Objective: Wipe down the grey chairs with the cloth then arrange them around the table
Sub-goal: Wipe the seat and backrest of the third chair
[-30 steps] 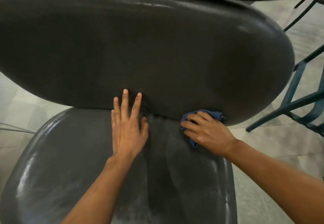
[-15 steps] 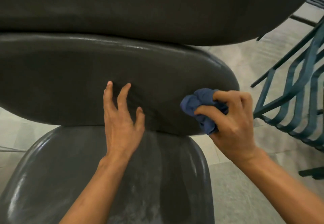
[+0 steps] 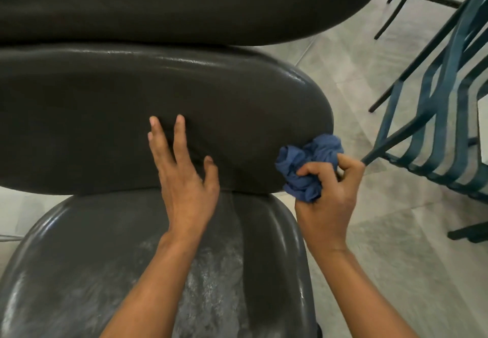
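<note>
Hands first: the left hand [image 3: 184, 179] lies with its fingers straight and spread against the chair's backrest [image 3: 105, 126] at the centre of the frame, gripping nothing, just bracing. The right hand [image 3: 327, 200], right of centre, is clenched around a bunched blue cloth [image 3: 306, 168], and the wad sits right at the backrest's lower right edge, touching it or just beside it; which one is hard to call from here.

So where does the job stand? By my reading, right in the wiping stage. The grey chair fills the left and middle of the frame, and its seat [image 3: 66, 271] in the lower part carries pale streaky smears down the middle, which may be dust or damp cloth marks; I cannot tell which. The backrest shows a sheen along its top edge, but whether it is fully wiped is not something the picture settles.

A second dark rounded shell [image 3: 184, 2] looms across the top of the frame, seemingly another chair stacked or standing close behind. At the right edge stands a teal metal chair frame [image 3: 435, 131] on the tiled floor [image 3: 356, 60].

What is left looks like plenty: finishing this chair, any others, and all the arranging, with no bench in sight.
</note>
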